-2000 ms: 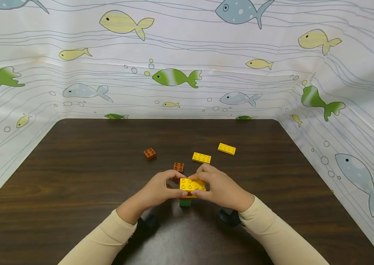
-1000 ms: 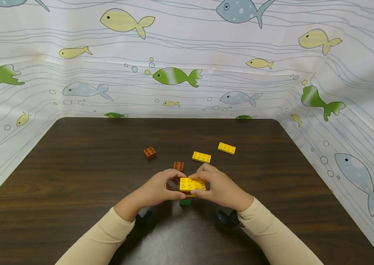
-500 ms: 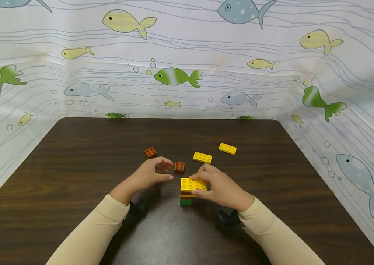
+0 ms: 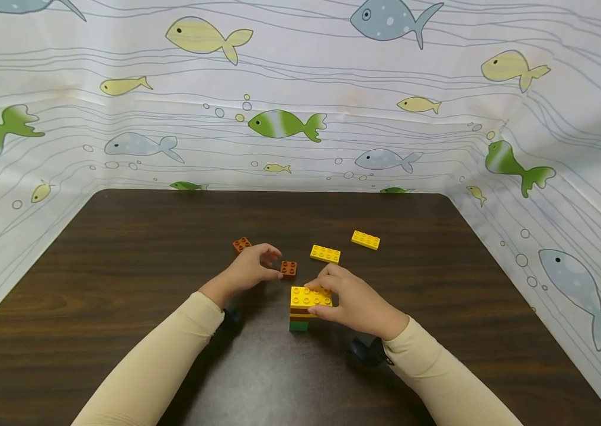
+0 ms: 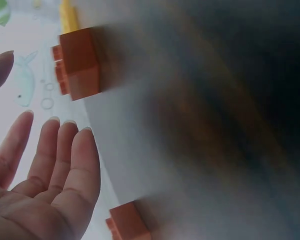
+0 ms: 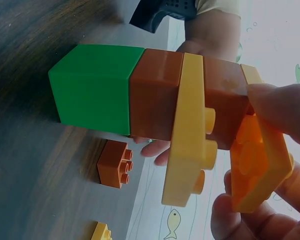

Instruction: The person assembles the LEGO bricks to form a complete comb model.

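A stack of toy building bricks stands upright in the head view. Seen in the right wrist view, it has a green brick (image 6: 97, 90) at the base, then brown, thin yellow and brown, topped by a yellow brick (image 4: 302, 296). My right hand (image 4: 359, 303) pinches that top brick between thumb and fingers, on its overhanging right end. Left of the stack, my left hand (image 4: 247, 269) holds nothing, its fingers spread from the thumb. Its fingertips are close to a small brown brick (image 4: 288, 268); whether they touch it I cannot tell.
Another brown brick (image 4: 241, 244) lies behind the left hand, partly covered by it. Two yellow bricks (image 4: 325, 254) lie farther back on the dark wooden table (image 4: 119, 284). A fish-patterned curtain (image 4: 300, 77) surrounds the table's back and sides.
My left hand has let go of the stack and moved left, then forward to the small brown brick. My right hand stays on the top yellow brick.
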### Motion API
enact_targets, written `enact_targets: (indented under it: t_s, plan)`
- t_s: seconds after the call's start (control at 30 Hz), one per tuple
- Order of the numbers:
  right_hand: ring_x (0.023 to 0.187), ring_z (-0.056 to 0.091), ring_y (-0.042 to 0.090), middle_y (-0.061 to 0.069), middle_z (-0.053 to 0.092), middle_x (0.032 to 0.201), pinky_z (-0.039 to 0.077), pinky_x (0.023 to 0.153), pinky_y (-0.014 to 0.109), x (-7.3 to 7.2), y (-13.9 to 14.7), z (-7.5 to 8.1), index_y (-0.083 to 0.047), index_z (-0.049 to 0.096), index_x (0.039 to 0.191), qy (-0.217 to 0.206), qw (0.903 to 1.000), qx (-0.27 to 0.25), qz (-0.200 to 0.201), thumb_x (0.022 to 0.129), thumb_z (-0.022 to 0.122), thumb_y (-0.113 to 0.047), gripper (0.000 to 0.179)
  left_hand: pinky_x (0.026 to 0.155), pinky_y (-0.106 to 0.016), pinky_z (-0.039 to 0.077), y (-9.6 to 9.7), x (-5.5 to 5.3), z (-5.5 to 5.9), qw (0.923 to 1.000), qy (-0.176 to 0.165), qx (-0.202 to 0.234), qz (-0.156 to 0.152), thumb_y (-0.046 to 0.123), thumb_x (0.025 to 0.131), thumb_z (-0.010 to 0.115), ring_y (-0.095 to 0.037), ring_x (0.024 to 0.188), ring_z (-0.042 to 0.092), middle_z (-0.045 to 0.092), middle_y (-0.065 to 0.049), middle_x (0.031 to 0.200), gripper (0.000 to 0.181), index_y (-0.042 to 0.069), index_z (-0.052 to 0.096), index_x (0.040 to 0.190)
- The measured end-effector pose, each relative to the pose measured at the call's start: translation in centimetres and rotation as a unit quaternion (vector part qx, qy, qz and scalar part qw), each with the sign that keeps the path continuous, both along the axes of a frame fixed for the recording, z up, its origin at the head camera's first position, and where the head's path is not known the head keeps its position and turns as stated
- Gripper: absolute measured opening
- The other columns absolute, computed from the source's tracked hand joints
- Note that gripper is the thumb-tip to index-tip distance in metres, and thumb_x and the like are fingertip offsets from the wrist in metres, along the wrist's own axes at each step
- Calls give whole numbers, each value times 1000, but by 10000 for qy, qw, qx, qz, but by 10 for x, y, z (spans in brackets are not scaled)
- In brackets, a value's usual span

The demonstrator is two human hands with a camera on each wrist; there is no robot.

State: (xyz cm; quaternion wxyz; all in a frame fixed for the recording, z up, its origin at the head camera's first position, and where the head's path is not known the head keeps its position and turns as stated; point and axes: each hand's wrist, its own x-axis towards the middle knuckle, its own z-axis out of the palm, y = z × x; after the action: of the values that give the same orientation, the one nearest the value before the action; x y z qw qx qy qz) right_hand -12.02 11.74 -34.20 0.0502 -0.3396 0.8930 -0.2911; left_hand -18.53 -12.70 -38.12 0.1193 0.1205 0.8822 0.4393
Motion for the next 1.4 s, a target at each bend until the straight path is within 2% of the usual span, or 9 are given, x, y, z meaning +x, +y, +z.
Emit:
enact_targets:
  t_s: [0.2,0.5,0.7,0.9,1.2,1.4]
  plan:
    - [81,47,10,-4,51,97,45,70,22,0,0,0,-6,68,117,-15,10000,4,-14,84,76,-22,37,93,-47,47,8,-9,-3,9995,-208,-235,50,10,84,73,-32,115,54,56,-15,127,48,2,55,128]
    - [82,48,11,-4,51,98,45,70,23,0,1,-1,-6,67,117,-21,10000,30,13,85,75,-22,37,91,-45,48,15,-17,-4,9968,-226,-714,-278,11,82,76,-31,108,56,58,-18,123,48,2,57,124]
    - [81,48,11,-4,51,99,45,70,23,1,1,-2,-7,67,117,23,10000,41,36,85,75,-22,36,93,-45,46,20,-18,-5,9931,-174,-1113,-323,10,81,77,-30,107,56,57,-18,122,45,3,59,121]
    - [81,50,14,-4,51,97,45,70,23,0,0,-2,-7,67,117,107,9999,45,92,85,75,-22,37,94,-44,46,24,-19,-4,9914,-218,-1265,-237,7,81,77,-29,107,56,57,-17,121,43,3,60,120]
    - [81,48,11,-4,51,97,45,70,23,1,1,1,-7,67,117,124,9999,61,63,85,75,-24,37,92,-42,46,30,-21,-3,9854,-204,-1675,-248,8,82,76,-25,97,54,55,-13,114,40,5,61,119]
    - [81,48,10,-4,50,97,46,70,22,1,1,0,-7,67,117,163,9998,84,8,84,76,-22,37,89,-41,46,31,-21,-2,9857,-205,-1662,-210,10,83,75,-24,96,54,56,-12,115,36,5,61,116]
